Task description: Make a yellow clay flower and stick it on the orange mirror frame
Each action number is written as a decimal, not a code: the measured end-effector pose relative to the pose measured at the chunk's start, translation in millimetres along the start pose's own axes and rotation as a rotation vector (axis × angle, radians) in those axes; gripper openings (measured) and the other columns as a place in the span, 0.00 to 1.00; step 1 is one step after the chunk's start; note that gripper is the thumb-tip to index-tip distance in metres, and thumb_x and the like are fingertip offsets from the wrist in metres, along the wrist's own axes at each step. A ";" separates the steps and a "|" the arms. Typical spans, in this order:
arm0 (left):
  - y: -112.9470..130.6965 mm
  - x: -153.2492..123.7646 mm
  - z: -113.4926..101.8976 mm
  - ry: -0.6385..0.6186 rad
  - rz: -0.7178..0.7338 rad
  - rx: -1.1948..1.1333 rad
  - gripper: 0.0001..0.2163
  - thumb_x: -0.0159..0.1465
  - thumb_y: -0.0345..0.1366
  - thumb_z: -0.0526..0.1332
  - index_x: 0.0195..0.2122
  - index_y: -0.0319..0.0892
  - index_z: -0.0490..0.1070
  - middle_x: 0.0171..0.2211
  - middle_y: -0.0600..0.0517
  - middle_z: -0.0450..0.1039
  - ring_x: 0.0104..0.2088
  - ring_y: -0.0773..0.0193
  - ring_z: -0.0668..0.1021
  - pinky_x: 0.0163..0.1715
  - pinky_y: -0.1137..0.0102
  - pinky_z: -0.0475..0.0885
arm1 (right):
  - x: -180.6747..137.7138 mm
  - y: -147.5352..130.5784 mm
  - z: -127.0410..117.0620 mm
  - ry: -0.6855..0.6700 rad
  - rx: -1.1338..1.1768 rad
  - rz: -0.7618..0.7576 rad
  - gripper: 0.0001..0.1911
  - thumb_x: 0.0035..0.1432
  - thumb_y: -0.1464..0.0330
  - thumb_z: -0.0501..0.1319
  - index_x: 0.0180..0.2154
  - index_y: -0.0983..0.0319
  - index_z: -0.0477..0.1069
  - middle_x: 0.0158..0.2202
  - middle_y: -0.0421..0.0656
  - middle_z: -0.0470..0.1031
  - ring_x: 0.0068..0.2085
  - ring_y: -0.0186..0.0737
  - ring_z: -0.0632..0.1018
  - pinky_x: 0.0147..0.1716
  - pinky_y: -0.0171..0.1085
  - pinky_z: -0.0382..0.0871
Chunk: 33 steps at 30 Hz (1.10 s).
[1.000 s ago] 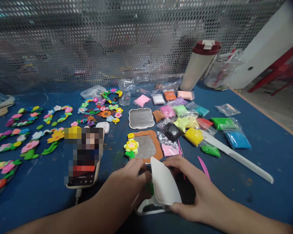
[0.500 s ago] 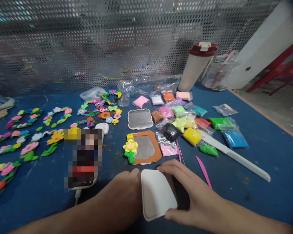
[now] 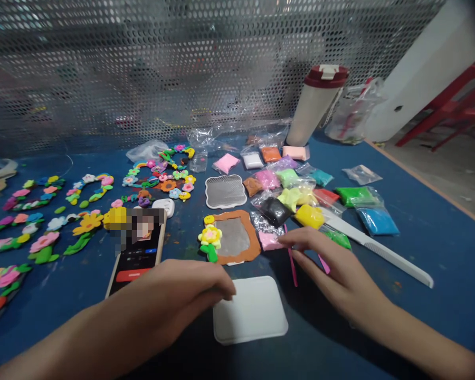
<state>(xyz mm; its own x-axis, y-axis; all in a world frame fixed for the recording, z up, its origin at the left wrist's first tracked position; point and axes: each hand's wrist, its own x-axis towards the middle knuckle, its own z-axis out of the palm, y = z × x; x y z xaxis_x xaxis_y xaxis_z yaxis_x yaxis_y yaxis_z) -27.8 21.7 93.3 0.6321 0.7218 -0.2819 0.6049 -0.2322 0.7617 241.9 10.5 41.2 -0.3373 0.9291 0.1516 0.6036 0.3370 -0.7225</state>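
Note:
A white rounded tile (image 3: 251, 311) lies flat on the blue table (image 3: 419, 237) in front of me. My left hand (image 3: 182, 295) rests palm down at its left edge, fingers curled together, and whatever is under them is hidden. My right hand (image 3: 332, 269) is stretched out with fingers apart. Its fingertips are at a thin pink stick (image 3: 292, 262) and a pink clay bag (image 3: 269, 240). Just beyond stands a small mirror with an orange clay frame (image 3: 233, 237) and a yellow clay flower (image 3: 209, 237).
Several bags of coloured clay (image 3: 301, 195) lie beyond my right hand, beside a white comb (image 3: 380, 248). A phone (image 3: 138, 248) lies to the left, with clay flower pieces (image 3: 43, 221) past it. A bare mirror (image 3: 225, 191) and a red-lidded tumbler (image 3: 316, 105) sit further back, by a perforated metal screen.
The white tile, held tilted in both hands a second ago, now lies flat on the table. My right hand has let go of it and reached forward to the pink stick.

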 end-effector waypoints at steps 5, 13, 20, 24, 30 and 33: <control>-3.9 17.5 28.1 -0.147 -0.160 -0.518 0.05 0.63 0.33 0.54 0.34 0.41 0.69 0.28 0.55 0.75 0.26 0.68 0.78 0.27 0.75 0.71 | 7.8 11.8 -17.0 -0.145 -0.146 -0.012 0.06 0.60 0.72 0.52 0.36 0.59 0.68 0.35 0.44 0.74 0.36 0.39 0.75 0.34 0.38 0.70; -5.4 24.0 33.7 -0.166 -0.028 -0.243 0.14 0.65 0.38 0.54 0.25 0.40 0.72 0.26 0.55 0.70 0.30 0.69 0.72 0.32 0.76 0.66 | 10.7 21.1 -22.0 -0.084 -0.289 0.094 0.08 0.62 0.70 0.50 0.35 0.60 0.67 0.34 0.44 0.74 0.33 0.40 0.75 0.31 0.38 0.68; -2.4 20.0 40.9 -0.189 -0.060 -0.567 0.12 0.66 0.35 0.50 0.48 0.45 0.67 0.42 0.50 0.71 0.28 0.70 0.75 0.29 0.73 0.69 | 8.6 15.3 -6.4 -0.085 -0.216 0.040 0.04 0.60 0.70 0.53 0.37 0.61 0.65 0.34 0.45 0.72 0.34 0.39 0.73 0.32 0.38 0.69; -2.3 24.1 43.3 -0.106 -0.275 -0.834 0.05 0.55 0.31 0.60 0.33 0.39 0.68 0.25 0.54 0.74 0.19 0.69 0.74 0.20 0.75 0.67 | 7.7 11.4 -3.2 -0.060 -0.183 -0.013 0.04 0.61 0.71 0.52 0.36 0.60 0.64 0.34 0.44 0.71 0.34 0.39 0.73 0.33 0.38 0.68; 1.6 29.9 37.9 0.060 -0.254 -0.737 0.13 0.61 0.40 0.55 0.25 0.37 0.69 0.12 0.61 0.54 0.13 0.76 0.55 0.14 0.78 0.48 | 5.3 3.9 1.0 -0.036 -0.151 -0.118 0.05 0.63 0.73 0.50 0.36 0.60 0.63 0.33 0.44 0.71 0.34 0.37 0.73 0.33 0.36 0.68; -0.7 29.4 38.6 0.110 -0.221 -0.739 0.15 0.62 0.42 0.54 0.32 0.37 0.75 0.16 0.59 0.59 0.15 0.76 0.58 0.15 0.78 0.52 | 4.3 -3.4 2.0 -0.013 -0.114 -0.159 0.06 0.62 0.73 0.50 0.36 0.60 0.64 0.32 0.43 0.70 0.33 0.36 0.72 0.32 0.36 0.67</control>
<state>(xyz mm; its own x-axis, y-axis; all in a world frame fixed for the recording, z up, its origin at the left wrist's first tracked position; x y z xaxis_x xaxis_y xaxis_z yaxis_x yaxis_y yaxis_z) 9.1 17.9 61.9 0.4592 0.7702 -0.4427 0.2072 0.3917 0.8965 236.9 13.0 43.0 -0.4438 0.8609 0.2487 0.6194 0.4953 -0.6092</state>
